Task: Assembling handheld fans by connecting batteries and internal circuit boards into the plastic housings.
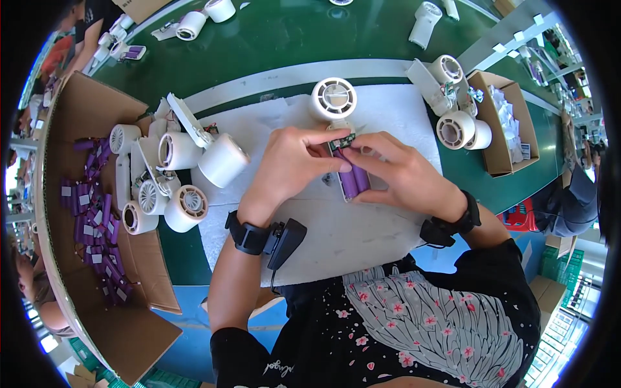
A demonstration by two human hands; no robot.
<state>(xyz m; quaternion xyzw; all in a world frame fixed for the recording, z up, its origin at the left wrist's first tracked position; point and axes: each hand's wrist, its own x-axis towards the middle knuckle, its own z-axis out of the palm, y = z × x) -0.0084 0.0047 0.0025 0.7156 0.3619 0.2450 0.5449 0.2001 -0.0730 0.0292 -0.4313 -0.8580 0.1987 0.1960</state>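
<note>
A white handheld fan (pixel 334 99) lies on the pale work mat with its round head away from me and its handle toward me. The handle is uncovered and shows purple battery cells (pixel 353 183). Above them, near the fan's neck, is a small green circuit board (pixel 343 140). My left hand (pixel 291 158) pinches around the board with thumb and index finger. From the other side, my right hand (pixel 404 169) closes on the handle, its thumb beside the cells and its fingertips by the board's lower edge. The fingertips partly hide the board and any wires there.
Left of the mat (pixel 272 216) several white fans (pixel 223 160) are heaped beside a cardboard box (pixel 139 258) of purple battery packs (pixel 97 216). More fans (pixel 455 129) and a small box (pixel 495 139) of white pieces stand at right. Beyond a pale rail, fan parts lie on the green table (pixel 291 39).
</note>
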